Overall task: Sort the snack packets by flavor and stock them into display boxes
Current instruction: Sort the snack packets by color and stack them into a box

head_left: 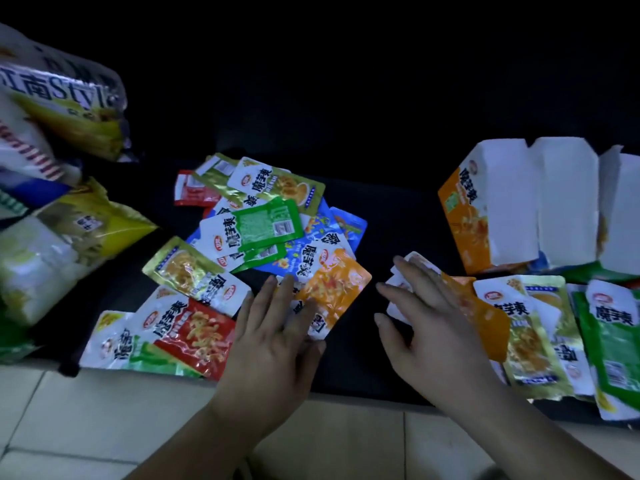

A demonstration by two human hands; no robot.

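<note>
A loose heap of snack packets (263,230) in red, green, blue, gold and orange lies on the dark surface. My left hand (273,337) rests flat, fingers apart, on an orange packet (332,289) at the heap's near edge. My right hand (429,323) lies over a small stack of orange packets (485,310), fingers spread; whether it grips them is unclear. To the right lie a gold packet (533,341) and a green packet (613,337). An orange display box (464,216) with white open flaps stands at the back right.
Large bags of snacks (59,202) are piled at the left. More white box flaps (568,202) stand beside the orange box. The dark surface (374,358) ends at a light tiled floor (104,410) near me. The far background is dark.
</note>
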